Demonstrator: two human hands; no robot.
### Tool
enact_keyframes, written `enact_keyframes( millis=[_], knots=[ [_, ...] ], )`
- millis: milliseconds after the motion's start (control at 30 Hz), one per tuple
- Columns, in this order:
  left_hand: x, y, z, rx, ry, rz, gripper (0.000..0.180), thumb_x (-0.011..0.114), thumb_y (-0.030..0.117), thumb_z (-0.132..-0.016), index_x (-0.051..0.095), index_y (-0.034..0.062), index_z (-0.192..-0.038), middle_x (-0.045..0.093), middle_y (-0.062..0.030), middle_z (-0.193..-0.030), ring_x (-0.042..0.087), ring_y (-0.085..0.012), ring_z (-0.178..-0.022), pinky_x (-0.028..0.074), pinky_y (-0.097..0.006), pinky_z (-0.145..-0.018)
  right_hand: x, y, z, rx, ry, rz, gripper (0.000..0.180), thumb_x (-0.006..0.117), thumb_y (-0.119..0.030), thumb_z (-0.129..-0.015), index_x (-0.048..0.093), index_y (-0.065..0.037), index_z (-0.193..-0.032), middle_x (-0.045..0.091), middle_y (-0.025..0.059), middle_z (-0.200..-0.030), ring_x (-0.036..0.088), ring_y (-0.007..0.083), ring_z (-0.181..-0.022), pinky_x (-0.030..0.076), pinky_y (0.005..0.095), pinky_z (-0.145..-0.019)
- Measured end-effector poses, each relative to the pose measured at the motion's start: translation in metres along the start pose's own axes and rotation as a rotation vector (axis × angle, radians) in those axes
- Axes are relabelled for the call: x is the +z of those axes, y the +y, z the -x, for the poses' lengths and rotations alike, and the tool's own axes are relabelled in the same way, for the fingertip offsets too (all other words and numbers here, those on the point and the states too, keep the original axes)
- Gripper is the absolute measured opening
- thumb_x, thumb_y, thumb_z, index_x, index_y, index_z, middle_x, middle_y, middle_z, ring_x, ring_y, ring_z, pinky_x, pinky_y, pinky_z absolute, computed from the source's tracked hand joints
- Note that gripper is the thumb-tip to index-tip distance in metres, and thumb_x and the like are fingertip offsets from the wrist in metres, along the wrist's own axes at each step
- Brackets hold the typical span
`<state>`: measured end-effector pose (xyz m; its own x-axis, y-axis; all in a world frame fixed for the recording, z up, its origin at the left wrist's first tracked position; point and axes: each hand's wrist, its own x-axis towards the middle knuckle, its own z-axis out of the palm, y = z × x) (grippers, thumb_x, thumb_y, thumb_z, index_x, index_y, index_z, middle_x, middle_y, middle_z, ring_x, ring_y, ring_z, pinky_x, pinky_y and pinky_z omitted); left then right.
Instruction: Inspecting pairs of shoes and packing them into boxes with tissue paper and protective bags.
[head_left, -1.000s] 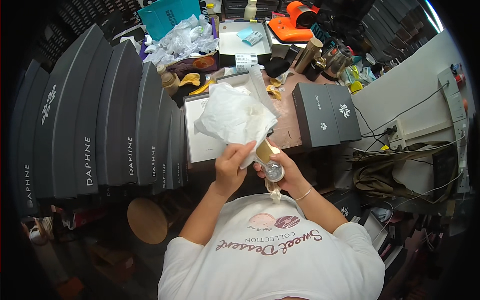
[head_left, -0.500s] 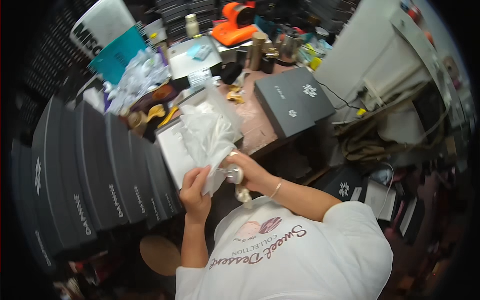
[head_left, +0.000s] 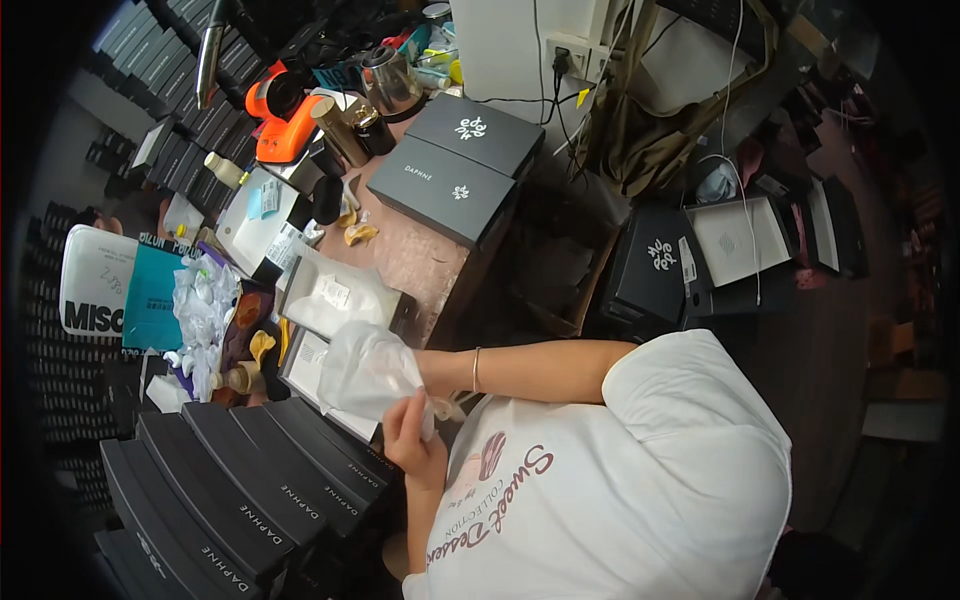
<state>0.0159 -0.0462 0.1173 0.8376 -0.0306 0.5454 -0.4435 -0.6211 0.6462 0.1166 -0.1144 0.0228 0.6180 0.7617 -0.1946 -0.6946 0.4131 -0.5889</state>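
My left hand (head_left: pixel 415 437) pinches the edge of a thin white translucent bag (head_left: pixel 365 370), its thumb and fingers closed on the material. At the bag's mouth is my right hand (head_left: pixel 432 371); the bag covers its fingers, so what they hold does not show. A small cream-coloured piece (head_left: pixel 446 407) sticks out beside my left fingers, too little of it visible to name. Beneath the bag stands an open shoebox (head_left: pixel 305 368) with a white inside. Another white translucent wrapped bundle (head_left: pixel 338 300) lies in its far part.
Stacked dark grey shoeboxes (head_left: pixel 250 490) rise at my left. Two closed grey boxes (head_left: pixel 450 165) rest on the pink tabletop (head_left: pixel 425 265). Farther back are an orange device (head_left: pixel 287 130), a metal kettle (head_left: pixel 390 80) and crumpled plastic (head_left: pixel 205 315). More boxes (head_left: pixel 650 265) lie at right.
My view has turned to the right. My right hand, earlier outside the bag with a cream strap and a shiny round part, is now at its mouth, fingers covered. My left hand still grips the bag.
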Motion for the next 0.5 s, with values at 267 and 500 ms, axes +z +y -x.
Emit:
enact_keyframes(
  millis=[267, 500],
  knots=[
    [0.005, 0.025, -0.005, -0.075, 0.023, 0.191, 0.045, 0.051, -0.014, -0.065, 0.065, -0.0015, -0.105, 0.06, -0.0123, -0.092, 0.059, -0.0214, -0.082, 0.045, -0.028, -0.075, -0.019, -0.006, 0.049, 0.045, 0.053, 0.666, 0.048, 0.051, -0.037, -0.089, 0.053, -0.001, -0.12, 0.063, 0.0113, -0.1, 0.061, 0.0222, -0.078, 0.048, 0.0375, -0.065],
    [0.009, -0.002, 0.007, -0.564, 0.153, 0.569, 0.03, 0.043, -0.012, -0.084, 0.061, -0.0037, -0.106, 0.061, -0.0064, -0.096, 0.057, -0.0138, -0.089, 0.043, -0.025, -0.083, 0.015, -0.107, 0.152, 0.119, -0.134, 1.175, 0.064, 0.061, -0.041, -0.083, 0.05, 0.007, -0.123, 0.062, 0.023, -0.108, 0.062, 0.0303, -0.098, 0.048, 0.0344, -0.086]
  ],
)
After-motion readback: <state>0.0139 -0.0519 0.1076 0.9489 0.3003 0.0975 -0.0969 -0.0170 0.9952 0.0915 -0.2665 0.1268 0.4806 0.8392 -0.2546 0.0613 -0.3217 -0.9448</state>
